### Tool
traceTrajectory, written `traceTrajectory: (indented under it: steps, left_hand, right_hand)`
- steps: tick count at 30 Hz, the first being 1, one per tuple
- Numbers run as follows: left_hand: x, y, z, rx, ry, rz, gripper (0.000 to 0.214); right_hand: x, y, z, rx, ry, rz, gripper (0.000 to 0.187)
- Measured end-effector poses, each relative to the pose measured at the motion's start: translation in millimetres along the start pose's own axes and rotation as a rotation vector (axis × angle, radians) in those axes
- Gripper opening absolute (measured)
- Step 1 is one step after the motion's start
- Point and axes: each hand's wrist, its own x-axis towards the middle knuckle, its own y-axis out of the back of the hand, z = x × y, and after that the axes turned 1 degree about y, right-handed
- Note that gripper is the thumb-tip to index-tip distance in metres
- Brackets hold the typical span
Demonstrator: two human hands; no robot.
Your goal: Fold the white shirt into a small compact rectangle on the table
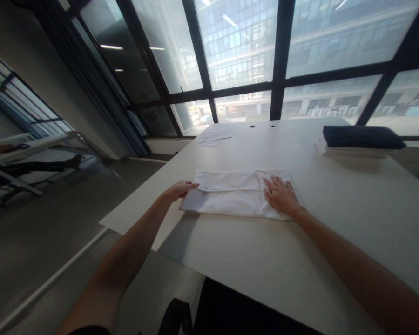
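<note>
A white cloth [226, 201], folded into a long flat rectangle, lies across the middle of the white table [265, 260]. At the cloth's left end, my left hand [182, 189] pinches the edge of its upper layer between thumb and fingers. My right hand [281, 191] rests palm down on the right end, its fingers stretched out and apart. A lengthwise fold edge runs between the two hands, and a crosswise fold shows just left of my right hand. What kind of garment or linen it is, I cannot tell.
At the back right, a folded dark blue cloth [361, 137] tops a white stack [356, 150]. Paper sheets [214, 135] lie near the far left edge. Two small dark round spots mark the far tabletop. Windows stand behind; a black chair part [174, 316] is below the front edge.
</note>
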Motion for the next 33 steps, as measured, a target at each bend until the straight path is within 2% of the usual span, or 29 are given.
traceTrajectory:
  steps: [5, 8, 10, 12, 14, 15, 17, 21, 23, 25, 29, 33]
  left_hand:
    - [-6.9, -2.6, 23.2, -0.046, -0.111, -0.055, 0.064]
    - [-13.1, -3.5, 53.2, 0.033, -0.237, -0.031, 0.059]
    - [-18.1, -12.4, 78.2, 0.147, -0.307, -0.012, 0.051]
    - [-22.9, -30.6, 103.2, 0.324, -0.373, 0.015, 0.043]
    - [-26.5, -57.4, 124.2, 0.536, -0.401, 0.042, 0.045]
    - [-27.7, -72.9, 132.2, 0.633, -0.38, 0.028, 0.05]
    - [-28.6, -106.0, 141.9, 0.685, -0.362, -0.022, 0.056]
    - [-27.9, -166.3, 137.4, 0.729, -0.338, -0.136, 0.03]
    - [-28.0, -187.6, 127.2, 0.752, -0.348, -0.17, 0.015]
    - [-28.8, -201.1, 115.7, 0.762, -0.381, -0.179, 0.01]
    - [-28.7, -208.3, 99.0, 0.74, -0.479, -0.123, 0.016]
    - [-22.3, -197.8, 94.6, 0.698, -0.531, -0.128, 0.033]
  right_hand:
    - [0.1, 1.5, -0.9, 0.02, -0.014, -0.014, 0.06]
    - [0.1, 1.4, -1.3, 0.036, -0.017, -0.01, 0.06]
    - [0.3, 1.1, -1.6, 0.046, -0.024, -0.004, 0.059]
    - [0.5, 1.0, -1.7, 0.052, -0.026, -0.001, 0.059]
    - [0.7, 1.4, -1.8, 0.049, -0.024, -0.003, 0.059]
    - [0.7, 2.0, -1.9, 0.047, -0.023, -0.005, 0.06]
    - [0.2, 3.5, -2.2, 0.047, -0.022, -0.007, 0.059]
    - [-1.2, 7.2, -3.3, 0.053, -0.018, -0.004, 0.059]
    - [-1.2, 7.9, -3.7, 0.057, -0.02, -0.009, 0.059]
    - [-0.6, 7.3, -3.8, 0.062, -0.025, -0.005, 0.058]
    - [0.8, 4.5, -3.5, 0.059, -0.013, 0.019, 0.059]
    - [0.7, 4.1, -3.4, 0.056, -0.017, 0.009, 0.059]
